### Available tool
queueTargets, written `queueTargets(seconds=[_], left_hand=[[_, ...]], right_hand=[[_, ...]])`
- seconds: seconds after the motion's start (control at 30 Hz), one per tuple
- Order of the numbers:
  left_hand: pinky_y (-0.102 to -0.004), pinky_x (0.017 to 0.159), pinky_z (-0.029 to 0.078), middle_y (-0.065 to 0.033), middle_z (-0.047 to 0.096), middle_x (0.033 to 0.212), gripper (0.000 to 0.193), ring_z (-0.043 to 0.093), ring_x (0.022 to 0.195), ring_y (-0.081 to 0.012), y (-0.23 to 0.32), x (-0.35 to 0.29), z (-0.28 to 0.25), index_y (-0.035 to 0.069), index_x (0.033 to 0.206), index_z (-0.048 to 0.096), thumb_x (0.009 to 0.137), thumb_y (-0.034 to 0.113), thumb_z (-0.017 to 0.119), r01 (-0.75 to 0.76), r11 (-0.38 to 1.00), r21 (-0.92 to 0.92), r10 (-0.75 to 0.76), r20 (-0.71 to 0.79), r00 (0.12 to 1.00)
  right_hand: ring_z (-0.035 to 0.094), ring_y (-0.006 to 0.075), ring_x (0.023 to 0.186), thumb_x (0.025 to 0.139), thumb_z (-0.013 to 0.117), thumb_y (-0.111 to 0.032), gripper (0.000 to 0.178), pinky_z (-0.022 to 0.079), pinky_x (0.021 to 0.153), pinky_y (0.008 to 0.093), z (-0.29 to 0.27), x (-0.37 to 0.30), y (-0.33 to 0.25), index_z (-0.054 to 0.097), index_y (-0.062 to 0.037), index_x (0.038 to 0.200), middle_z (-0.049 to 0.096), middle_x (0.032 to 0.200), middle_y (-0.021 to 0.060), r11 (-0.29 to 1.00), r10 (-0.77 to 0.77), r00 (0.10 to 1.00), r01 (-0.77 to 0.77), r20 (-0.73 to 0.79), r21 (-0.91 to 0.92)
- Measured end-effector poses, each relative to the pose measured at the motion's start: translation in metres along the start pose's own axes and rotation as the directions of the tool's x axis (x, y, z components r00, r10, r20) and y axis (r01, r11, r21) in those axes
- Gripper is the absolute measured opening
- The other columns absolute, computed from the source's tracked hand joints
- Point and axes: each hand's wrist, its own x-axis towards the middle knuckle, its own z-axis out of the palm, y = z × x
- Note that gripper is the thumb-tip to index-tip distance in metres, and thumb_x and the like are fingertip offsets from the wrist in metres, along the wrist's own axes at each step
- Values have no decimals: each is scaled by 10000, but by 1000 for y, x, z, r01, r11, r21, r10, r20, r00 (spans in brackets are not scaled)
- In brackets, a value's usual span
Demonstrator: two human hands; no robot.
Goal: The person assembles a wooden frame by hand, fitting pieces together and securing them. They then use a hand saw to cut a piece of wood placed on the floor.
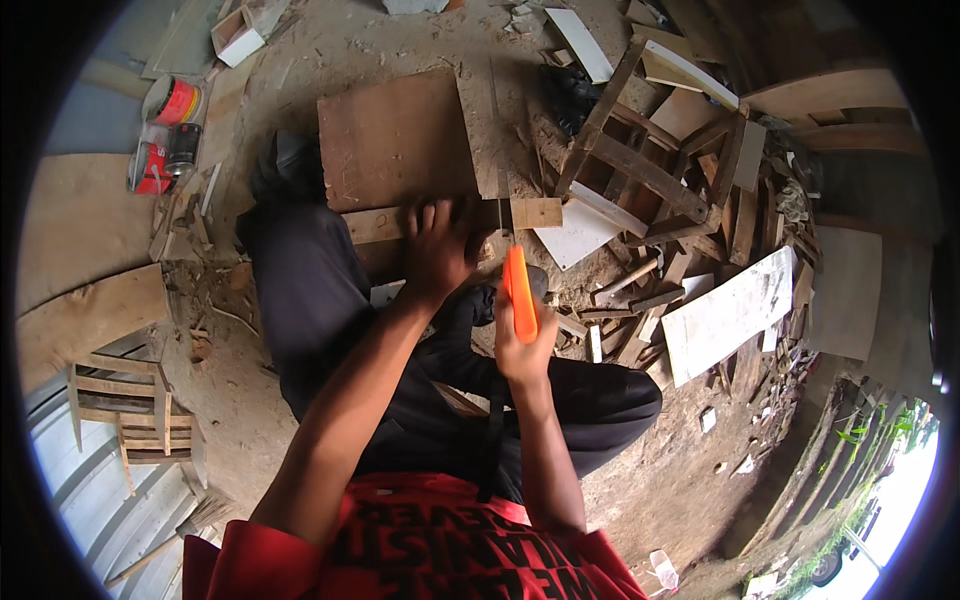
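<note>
A handsaw (522, 295) with an orange handle is gripped in my right hand (526, 350), its fingers wrapped round the handle. Its narrow blade points away from me and lies against a pale wooden strip (375, 225), near the strip's right end. That short end (538, 213) sticks out to the right of the blade. My left hand (437, 243) presses down on the strip left of the saw, fingers bent over its far edge. Just beyond the strip is a square brown board (395, 140). My bent legs in dark trousers lie on both sides of the work.
A dark wooden frame (650, 175) stands at the far right among a heap of scrap wood. White panels (728, 315) lie on the right. Red and black cans (168, 140) stand far left, and a slatted wooden piece (130, 410) is at the near left.
</note>
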Motion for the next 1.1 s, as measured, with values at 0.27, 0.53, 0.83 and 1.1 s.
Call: queueTargets(seconds=[0.27, 0.53, 0.83, 1.1], left_hand=[[-537, 1118, 284, -131, 536, 1235, 593, 509, 1137, -306, -6, -2, -7, 64, 1373, 540, 943, 470, 571, -17, 1000, -6, 17, -42, 999], [-515, 1047, 332, -138, 550, 1195, 516, 512, 1101, -307, 1, 5, -3, 72, 1323, 583, 936, 413, 593, -2, 998, -62, -3, -81, 997], [-538, 1086, 301, -141, 537, 1230, 585, 509, 1131, -316, -9, -1, 1, 104, 1378, 545, 916, 457, 607, -12, 1000, -29, 9, -89, 996], [-544, 973, 376, -159, 551, 1190, 562, 525, 1069, -356, -1, -1, 4, 91, 1342, 568, 912, 452, 597, -74, 997, 3, 73, -161, 984]], right_hand=[[506, 63, 524, 922, 576, -109, 195, 407, 480, 241, -67, -144, -48, 602, 28, 785, 549, 586, 16, 967, 236, 968, -225, 86, -121], [469, 86, 520, 959, 595, -135, 289, 376, 470, 306, -3, 23, -42, 570, 32, 724, 522, 546, 59, 985, 164, 986, -163, 19, -46], [488, 64, 507, 922, 604, -155, 248, 392, 463, 242, -60, -161, -42, 598, 43, 774, 536, 572, 4, 974, 212, 976, -206, 47, -97], [492, 88, 552, 959, 603, -197, 288, 417, 508, 288, -16, 7, -12, 614, 41, 797, 554, 595, 34, 995, 90, 996, -90, -9, 32]])
